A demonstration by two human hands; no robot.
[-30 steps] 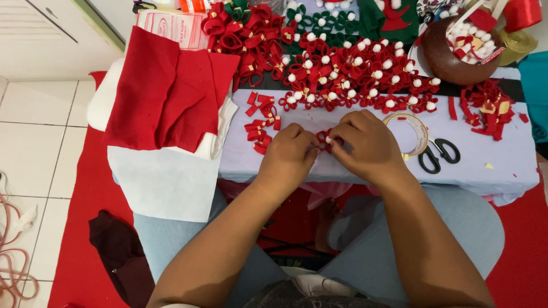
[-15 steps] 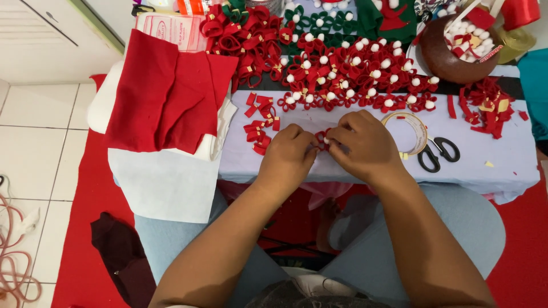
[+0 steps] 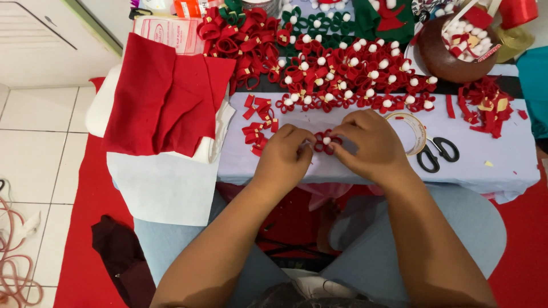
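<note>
Where fingers close — red felt flower [image 3: 325, 141] half-hidden.

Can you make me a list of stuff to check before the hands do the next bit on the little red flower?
1. Red flower pinched by both hands, left hand and right hand: ok.
2. White pompom sitting at the flower's middle: ok.
3. Pompom stuck fast: cannot tell.
4. Black scissors lying beside the right hand, apart from the fingers: ok.
5. Tape roll within easy reach by the right hand: ok.
6. Spare red loops close to the left hand: ok.
</note>
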